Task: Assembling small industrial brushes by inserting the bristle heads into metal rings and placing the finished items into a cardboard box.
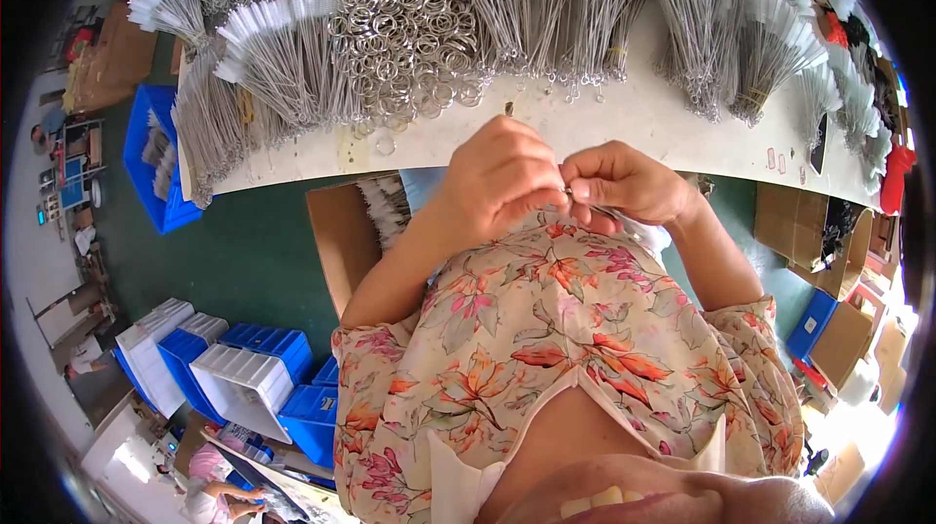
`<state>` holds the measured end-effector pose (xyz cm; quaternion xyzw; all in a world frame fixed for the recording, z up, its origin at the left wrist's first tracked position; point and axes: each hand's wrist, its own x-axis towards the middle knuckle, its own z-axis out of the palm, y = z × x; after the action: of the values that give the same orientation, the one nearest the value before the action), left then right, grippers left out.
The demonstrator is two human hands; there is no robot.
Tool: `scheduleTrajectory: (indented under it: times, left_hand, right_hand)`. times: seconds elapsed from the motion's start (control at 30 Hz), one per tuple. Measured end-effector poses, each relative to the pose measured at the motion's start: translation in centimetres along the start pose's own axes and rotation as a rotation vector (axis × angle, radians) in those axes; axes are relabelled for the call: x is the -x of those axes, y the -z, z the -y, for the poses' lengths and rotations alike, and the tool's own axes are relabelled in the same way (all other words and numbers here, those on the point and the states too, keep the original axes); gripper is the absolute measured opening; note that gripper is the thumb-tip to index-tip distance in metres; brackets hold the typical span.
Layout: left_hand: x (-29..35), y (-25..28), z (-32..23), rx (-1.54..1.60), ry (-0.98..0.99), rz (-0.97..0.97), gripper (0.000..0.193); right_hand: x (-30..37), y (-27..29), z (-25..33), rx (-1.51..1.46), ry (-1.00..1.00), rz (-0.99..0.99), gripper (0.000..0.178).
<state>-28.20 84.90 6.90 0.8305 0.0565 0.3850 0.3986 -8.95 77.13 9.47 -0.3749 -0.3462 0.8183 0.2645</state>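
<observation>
My left hand [497, 178] and my right hand [629, 183] meet in front of my chest, just off the near edge of the white table [585, 124]. Both are closed, thumbs and fingertips pinched together around a small metallic piece [569, 193]. Fingers cover most of it, so its kind cannot be told. Beyond my hands lies a heap of silver split rings [409, 27]. Bundles of thin wire-handled brushes with white bristles stand on both sides of it, a left bundle [283, 56] and a middle bundle [546, 7] among them.
More brushes [770, 56] cover the table's right part, near a dark flat object [819, 144]. A blue bin [146, 163] holds brushes at the left. A cardboard box [336, 241] stands beneath the table edge. Blue and white crates [244, 378] are stacked lower left; another person [214, 490] sits beyond.
</observation>
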Motion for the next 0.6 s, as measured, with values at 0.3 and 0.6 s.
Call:
scheduleTrajectory:
  times: [0.3,0.6]
  left_hand:
    - [2.5,9.7,6.3,-0.968,0.56,-0.207,0.013]
    - [0.4,9.7,6.4,-0.563,0.848,-0.289,0.017]
  right_hand:
    - [0.8,3.1,-1.7,1.653,0.089,-0.727,0.011]
    - [-3.5,1.9,-0.4,0.94,0.415,-0.694,0.014]
